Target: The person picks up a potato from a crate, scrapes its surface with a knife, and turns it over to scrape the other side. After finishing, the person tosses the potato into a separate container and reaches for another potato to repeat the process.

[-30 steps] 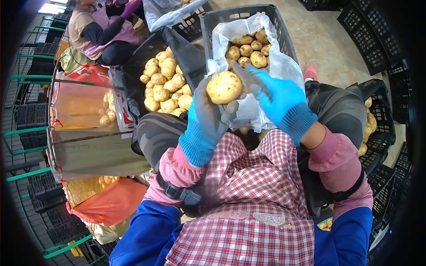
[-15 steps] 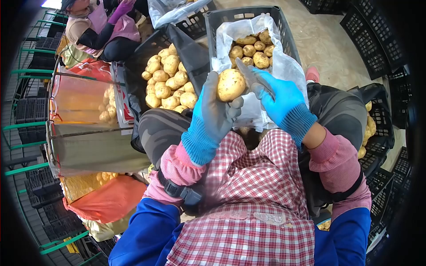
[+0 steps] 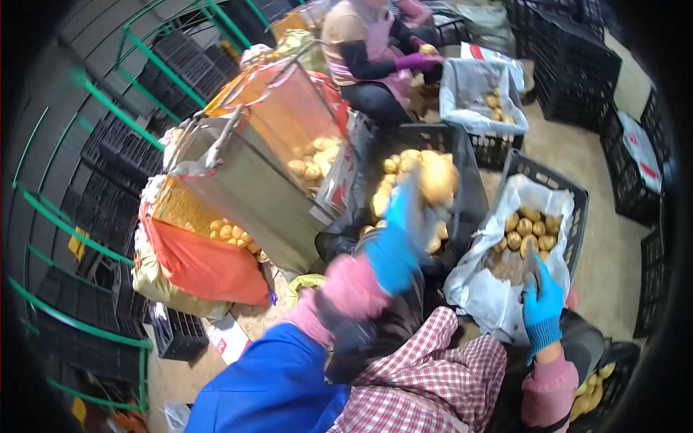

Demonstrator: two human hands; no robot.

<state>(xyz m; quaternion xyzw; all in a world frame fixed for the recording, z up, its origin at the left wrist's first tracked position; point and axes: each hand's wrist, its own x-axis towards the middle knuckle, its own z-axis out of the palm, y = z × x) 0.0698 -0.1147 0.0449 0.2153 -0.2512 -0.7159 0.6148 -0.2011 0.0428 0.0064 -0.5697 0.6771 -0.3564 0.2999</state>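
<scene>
My left hand (image 3: 404, 227), in a blue and grey glove, is smeared by motion. It holds a large yellow potato (image 3: 437, 177) above the dark-lined crate of potatoes (image 3: 463, 155). In my blue-gloved right hand (image 3: 541, 299) is a slim grey blade-like tool (image 3: 532, 260), its tip pointing forward; its exact kind is hard to make out. That hand is over the near part of a crate lined with white sheeting (image 3: 469, 278). Several potatoes (image 3: 530, 229) lie inside that crate, with loose soil nearer to me.
Ahead sits a co-worker (image 3: 368, 61) in purple gloves, beside another lined crate (image 3: 480, 126). Mesh and cloth sacks (image 3: 245, 195) on a frame stand at the left. Stacked black crates (image 3: 574, 68) are at the far right, and a crate of potatoes (image 3: 593, 393) is by my right leg.
My view has turned left. My left hand has carried the potato away from my right hand, leftward over the dark-lined crate. My right hand is now lower, apart from the potato.
</scene>
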